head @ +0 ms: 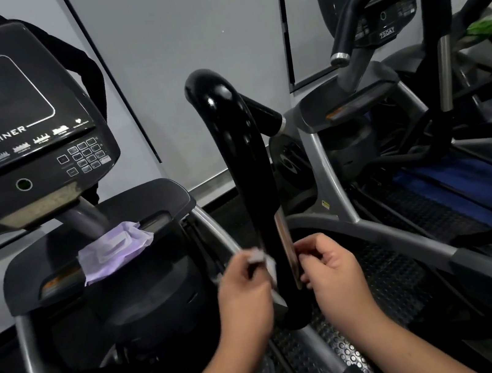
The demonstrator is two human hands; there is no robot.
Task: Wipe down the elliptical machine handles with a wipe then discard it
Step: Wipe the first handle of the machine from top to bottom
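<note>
A purple wipes pack (115, 251) lies on the machine's dark console tray (156, 197).

Wipe pack (115, 251) on console shelf (156, 197), left of handle (248, 166).

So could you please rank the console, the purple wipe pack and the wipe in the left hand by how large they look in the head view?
1. Console
2. Purple wipe pack
3. Wipe, blurred and partly hidden by the left hand

The left hand (243, 286) and its wipe (264, 262) are motion-blurred, and the wipe passes out of sight behind the handle (248, 166). Whether the right hand (328, 266) pinches its far end cannot be told. The console (3, 128) is cut off at the left edge.
</note>
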